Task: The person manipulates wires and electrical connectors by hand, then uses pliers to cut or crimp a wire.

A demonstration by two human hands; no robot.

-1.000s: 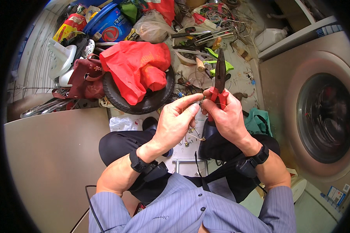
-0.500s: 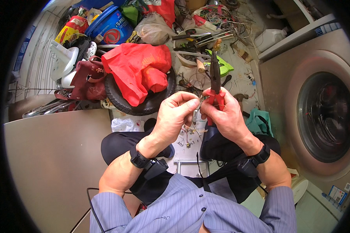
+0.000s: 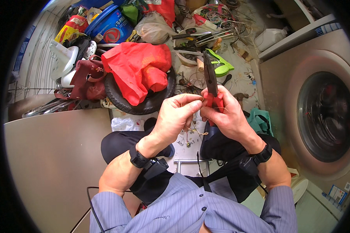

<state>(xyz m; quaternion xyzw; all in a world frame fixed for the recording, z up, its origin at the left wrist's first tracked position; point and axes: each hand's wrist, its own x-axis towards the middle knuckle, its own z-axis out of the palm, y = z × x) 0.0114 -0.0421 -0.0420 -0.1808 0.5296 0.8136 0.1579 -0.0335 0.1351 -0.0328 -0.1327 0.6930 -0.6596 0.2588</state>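
Note:
My right hand (image 3: pixel 227 116) grips long-nose pliers (image 3: pixel 210 79) by their red handles, the dark jaws pointing up and away from me. My left hand (image 3: pixel 177 116) pinches a thin pale wire (image 3: pixel 193 101) with thumb and forefinger, right beside the pliers' handles. The two hands touch above my knees. More thin wire strands with a small part (image 3: pixel 188 143) dangle below the hands. Both wrists carry black bands.
A black tyre (image 3: pixel 151 101) holding a red plastic bag (image 3: pixel 138 68) lies just ahead. Left is a flat beige panel (image 3: pixel 54 159), right a front-loading washing machine (image 3: pixel 322 116). Further off lie a blue bucket (image 3: pixel 112 27), a maroon bag (image 3: pixel 87 77), a green tool (image 3: pixel 219 64), tangled wires and a teal cloth (image 3: pixel 260 120).
Both hands have drifted slightly toward me and lower. The left fingers have closed in on the wire next to the pliers' handles.

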